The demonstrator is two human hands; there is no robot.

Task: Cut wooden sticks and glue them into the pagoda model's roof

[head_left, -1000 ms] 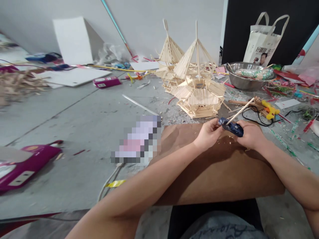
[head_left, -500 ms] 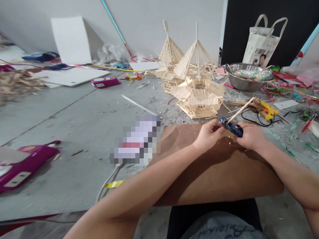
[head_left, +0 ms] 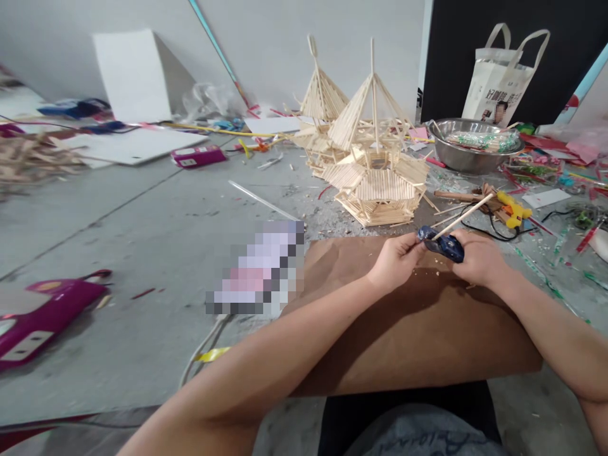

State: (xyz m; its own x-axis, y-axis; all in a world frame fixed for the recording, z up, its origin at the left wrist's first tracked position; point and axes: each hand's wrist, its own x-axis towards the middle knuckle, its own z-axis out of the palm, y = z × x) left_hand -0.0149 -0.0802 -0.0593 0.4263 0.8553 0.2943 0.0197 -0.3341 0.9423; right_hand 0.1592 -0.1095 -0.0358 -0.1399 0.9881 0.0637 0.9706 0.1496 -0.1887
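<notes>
My right hand is closed around a dark blue hand tool, whose exact kind is partly covered by my fingers. A thin wooden stick slants up and right from the tool's left end. At that end my left hand is closed, thumb and fingers pinched around the stick's low end, close against the tool; the exact contact is hidden. Both hands are over the far edge of a brown board, where small wood crumbs lie. Just beyond stands a model building made of sticks, with two pointed roofs.
Right of the model are a steel bowl with wrapped sticks and a yellow glue gun with a black cord. A blurred-out phone-like device with a cable lies left of the board. Purple power strips sit farther left.
The wooden stick has swung lower and to the right, and the blue tool has turned slightly. Both hands stay in nearly the same place.
</notes>
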